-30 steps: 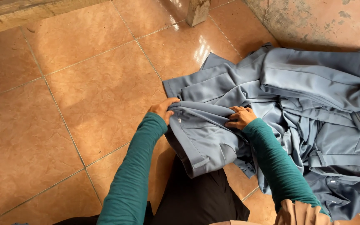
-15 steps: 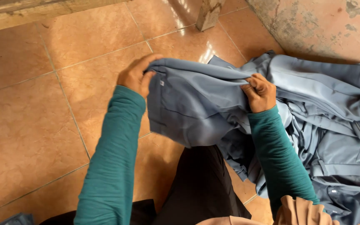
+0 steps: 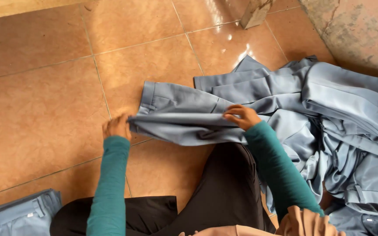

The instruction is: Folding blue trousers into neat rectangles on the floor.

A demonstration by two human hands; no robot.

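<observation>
A pair of grey-blue trousers [image 3: 184,118] lies stretched across the orange tiled floor in front of me, waistband toward the left. My left hand [image 3: 117,126] pinches its left edge near the waistband. My right hand [image 3: 241,117] grips a fold of the same garment further right, where it runs into the heap. Both arms wear teal sleeves.
A large heap of grey-blue garments [image 3: 346,135] fills the right side. A folded grey-blue piece [image 3: 18,214] lies at the bottom left corner. My dark-clothed legs [image 3: 215,196] are at the bottom. A stone block [image 3: 255,13] and a rough wall base [image 3: 364,30] stand at the top right.
I pulled the trousers out of the heap, lifted them, then lowered and spread them leftward onto the floor. My hands have moved further apart.
</observation>
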